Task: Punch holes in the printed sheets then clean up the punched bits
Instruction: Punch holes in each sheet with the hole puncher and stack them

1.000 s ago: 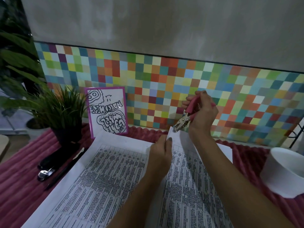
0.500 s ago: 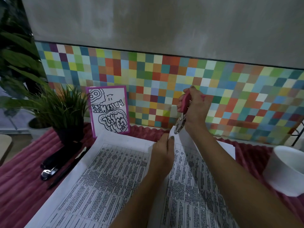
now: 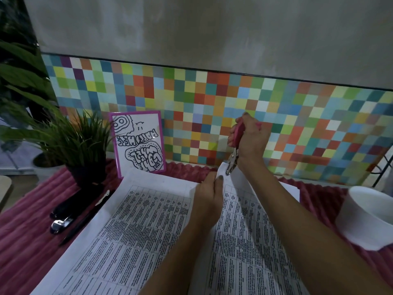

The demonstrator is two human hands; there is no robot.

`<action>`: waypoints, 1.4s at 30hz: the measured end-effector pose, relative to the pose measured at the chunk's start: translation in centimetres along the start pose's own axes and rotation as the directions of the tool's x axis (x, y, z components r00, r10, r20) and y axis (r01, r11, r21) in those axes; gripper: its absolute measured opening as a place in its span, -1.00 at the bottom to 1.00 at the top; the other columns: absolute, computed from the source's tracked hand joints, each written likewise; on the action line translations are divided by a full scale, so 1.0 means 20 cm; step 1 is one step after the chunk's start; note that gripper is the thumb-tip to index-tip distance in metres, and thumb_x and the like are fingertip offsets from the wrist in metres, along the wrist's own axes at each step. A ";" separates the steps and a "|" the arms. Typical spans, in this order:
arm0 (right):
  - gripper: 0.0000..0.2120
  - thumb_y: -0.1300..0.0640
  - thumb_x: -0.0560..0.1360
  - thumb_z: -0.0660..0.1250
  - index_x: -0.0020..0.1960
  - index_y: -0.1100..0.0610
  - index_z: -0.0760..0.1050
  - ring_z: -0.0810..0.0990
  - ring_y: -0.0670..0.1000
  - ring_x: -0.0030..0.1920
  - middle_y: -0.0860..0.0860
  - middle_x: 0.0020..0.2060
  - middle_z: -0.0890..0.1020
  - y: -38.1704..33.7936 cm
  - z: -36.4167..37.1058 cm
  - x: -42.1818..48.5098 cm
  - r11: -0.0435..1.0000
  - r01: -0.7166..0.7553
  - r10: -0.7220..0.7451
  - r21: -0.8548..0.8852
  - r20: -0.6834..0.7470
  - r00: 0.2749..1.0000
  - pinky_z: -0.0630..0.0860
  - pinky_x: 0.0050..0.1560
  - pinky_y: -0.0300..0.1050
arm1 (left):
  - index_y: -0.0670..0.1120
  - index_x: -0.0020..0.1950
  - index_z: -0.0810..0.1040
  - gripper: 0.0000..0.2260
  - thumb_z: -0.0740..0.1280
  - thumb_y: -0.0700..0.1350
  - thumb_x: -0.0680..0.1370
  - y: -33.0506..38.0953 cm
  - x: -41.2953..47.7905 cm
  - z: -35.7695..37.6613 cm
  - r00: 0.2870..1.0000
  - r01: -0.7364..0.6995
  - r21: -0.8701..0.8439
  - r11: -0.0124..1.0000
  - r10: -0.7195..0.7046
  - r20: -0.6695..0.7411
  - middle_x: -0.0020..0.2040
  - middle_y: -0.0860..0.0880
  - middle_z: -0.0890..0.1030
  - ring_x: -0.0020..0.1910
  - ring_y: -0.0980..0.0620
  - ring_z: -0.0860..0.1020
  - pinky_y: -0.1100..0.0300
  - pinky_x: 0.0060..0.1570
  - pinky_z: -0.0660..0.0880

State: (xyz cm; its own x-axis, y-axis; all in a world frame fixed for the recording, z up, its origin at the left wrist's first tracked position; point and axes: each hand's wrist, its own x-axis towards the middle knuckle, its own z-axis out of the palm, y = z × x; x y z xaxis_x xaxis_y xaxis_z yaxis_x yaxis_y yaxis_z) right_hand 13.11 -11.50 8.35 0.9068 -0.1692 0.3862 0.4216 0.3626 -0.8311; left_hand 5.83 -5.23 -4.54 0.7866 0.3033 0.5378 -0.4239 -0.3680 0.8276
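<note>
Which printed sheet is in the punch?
The right sheet: its far corner is lifted, pinched by the left hand, inside the pink punch. The left sheet lies flat.

The right grip (image 3: 253, 139) holds a pink-handled hole punch (image 3: 235, 145) nose-down, its metal head set over the lifted far corner of a printed sheet (image 3: 240, 241). The left grip (image 3: 209, 192) pinches that same corner just below the punch. More printed sheets (image 3: 138, 231) lie flat across the middle of the tabletop (image 3: 25, 241), which is covered by a ribbed red cloth. A white bowl (image 3: 365, 218) sits at the right edge. Along the left edge lie a black stapler (image 3: 70, 209) and a pen (image 3: 85, 222); a potted plant (image 3: 78, 141) and a framed card (image 3: 138, 143) stand at the far edge.
</note>
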 end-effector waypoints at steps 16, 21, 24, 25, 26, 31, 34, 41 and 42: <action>-0.83 0.25 0.51 0.27 -0.22 0.32 0.47 0.37 0.07 -0.59 0.15 -0.52 0.49 0.03 -0.02 0.01 0.995 -0.098 0.100 0.036 -0.067 0.993 0.36 -0.54 -0.20 | -0.12 -0.08 0.49 -0.80 0.14 -0.09 0.64 0.01 -0.01 -0.01 0.998 -0.061 0.008 0.998 0.061 -0.021 -0.49 0.08 0.30 -0.54 0.14 0.25 0.19 -0.50 0.17; -0.88 0.21 0.50 0.32 -0.19 0.21 0.54 0.47 0.06 -0.51 0.12 -0.42 0.56 0.00 -0.05 0.00 0.979 -0.198 0.201 -0.041 0.078 0.976 0.42 -0.49 -0.17 | -0.13 -0.03 0.52 -0.75 0.13 -0.01 0.65 -0.01 -0.01 -0.01 0.992 -0.110 0.104 0.988 0.117 -0.057 -0.48 0.10 0.32 -0.54 0.12 0.27 0.18 -0.51 0.19; -0.78 0.18 0.52 0.31 -0.24 0.28 0.54 0.48 0.07 -0.51 0.15 -0.42 0.56 0.00 -0.09 0.00 0.978 -0.167 0.179 -0.129 0.090 0.980 0.45 -0.46 -0.17 | -0.12 -0.08 0.51 -0.68 0.11 0.06 0.64 -0.01 -0.01 -0.01 0.987 -0.136 0.114 0.984 0.145 -0.073 -0.46 -0.04 0.40 -0.52 0.00 0.35 0.02 -0.54 0.28; -0.77 0.18 0.53 0.31 -0.24 0.30 0.54 0.48 0.07 -0.53 0.15 -0.44 0.55 -0.01 -0.11 0.00 0.977 -0.164 0.175 -0.138 0.075 0.982 0.44 -0.47 -0.18 | -0.12 -0.10 0.51 -0.67 0.11 0.07 0.64 -0.01 -0.01 -0.01 0.987 -0.128 0.098 0.987 0.136 -0.082 -0.45 -0.06 0.41 -0.52 -0.04 0.36 -0.04 -0.54 0.30; -0.79 0.20 0.53 0.31 -0.22 0.31 0.54 0.47 0.05 -0.55 0.13 -0.47 0.55 -0.02 -0.13 0.00 0.976 -0.170 0.177 -0.134 0.047 0.983 0.43 -0.50 -0.20 | -0.11 -0.12 0.50 -0.68 0.12 0.06 0.64 -0.01 -0.01 -0.01 0.988 -0.113 0.078 0.991 0.120 -0.094 -0.45 -0.07 0.41 -0.52 -0.06 0.36 -0.08 -0.54 0.31; -0.86 0.25 0.49 0.27 -0.13 0.33 0.52 0.42 0.05 -0.58 0.14 -0.48 0.51 -0.08 -0.27 0.07 0.974 -0.203 0.192 -0.099 -0.104 0.976 0.37 -0.56 -0.22 | -0.11 -0.14 0.50 -0.81 0.21 -0.16 0.65 0.00 0.00 -0.04 0.988 -0.094 0.051 0.994 0.099 -0.118 -0.43 -0.16 0.45 -0.50 -0.09 0.41 0.00 -0.53 0.33; -0.87 0.26 0.49 0.24 -0.20 0.30 0.49 0.40 0.06 -0.58 0.12 -0.53 0.50 -0.09 -0.32 0.08 0.980 -0.190 0.180 -0.062 -0.138 0.974 0.34 -0.55 -0.21 | -0.16 -0.12 0.51 -0.85 0.24 -0.27 0.63 0.00 0.00 -0.04 0.979 -0.156 0.138 0.978 0.171 -0.109 -0.41 -0.19 0.47 -0.40 -0.11 0.42 0.23 -0.47 0.33; -0.83 0.26 0.53 0.21 -0.21 0.27 0.48 0.39 0.03 -0.59 0.11 -0.52 0.49 -0.09 -0.33 0.07 0.991 -0.135 0.132 -0.015 -0.142 0.981 0.30 -0.56 -0.23 | -0.18 -0.12 0.51 -0.79 0.19 -0.13 0.65 -0.01 0.01 -0.04 0.988 -0.115 0.091 0.989 0.124 -0.090 -0.42 -0.07 0.45 -0.49 0.03 0.40 0.08 -0.50 0.35; -0.82 0.26 0.54 0.20 -0.20 0.28 0.48 0.38 0.03 -0.60 0.09 -0.53 0.48 -0.09 -0.33 0.07 0.992 -0.121 0.118 -0.019 -0.139 0.983 0.29 -0.56 -0.23 | -0.18 -0.13 0.50 -0.78 0.18 -0.12 0.65 -0.01 0.01 -0.04 0.988 -0.120 0.071 0.990 0.126 -0.093 -0.43 -0.07 0.44 -0.50 -0.01 0.38 0.02 -0.52 0.34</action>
State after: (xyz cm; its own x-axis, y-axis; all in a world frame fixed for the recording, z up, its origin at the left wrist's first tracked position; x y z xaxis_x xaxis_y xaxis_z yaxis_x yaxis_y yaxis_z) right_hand 13.58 -18.41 7.76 0.9411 -0.2514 0.2263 0.3083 0.3627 -0.8794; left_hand 5.65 -4.45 -4.48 0.6818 0.3345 0.6505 -0.4824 -0.4628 0.7437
